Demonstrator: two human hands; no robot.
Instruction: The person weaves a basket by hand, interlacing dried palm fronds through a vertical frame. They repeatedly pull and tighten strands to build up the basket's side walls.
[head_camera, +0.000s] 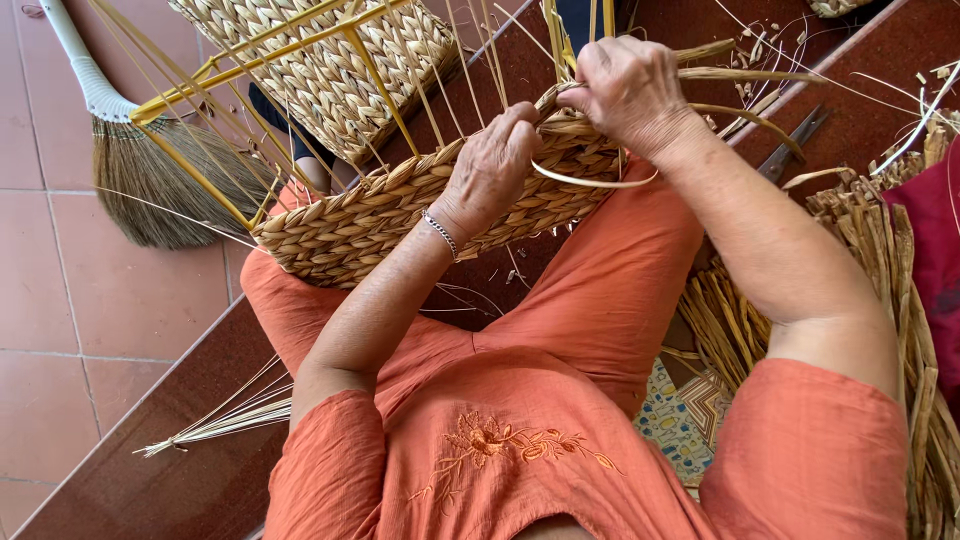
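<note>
- On the lap lies a half-woven basket (400, 215) (straw braid on yellow frame).
- Left hand (490, 165) grips its rim, fingers clenched.
- Right hand (625, 90) pinches a straw strand (590, 182).
- A broom (150, 165) lies on the floor.

Bright, even daylight; soft shadows, sharp focus.

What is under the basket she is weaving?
The basket rests on orange-trousered legs. Between the knees, dark floor shows with straw bits. Whatever lies directly beneath the basket is covered.
</note>
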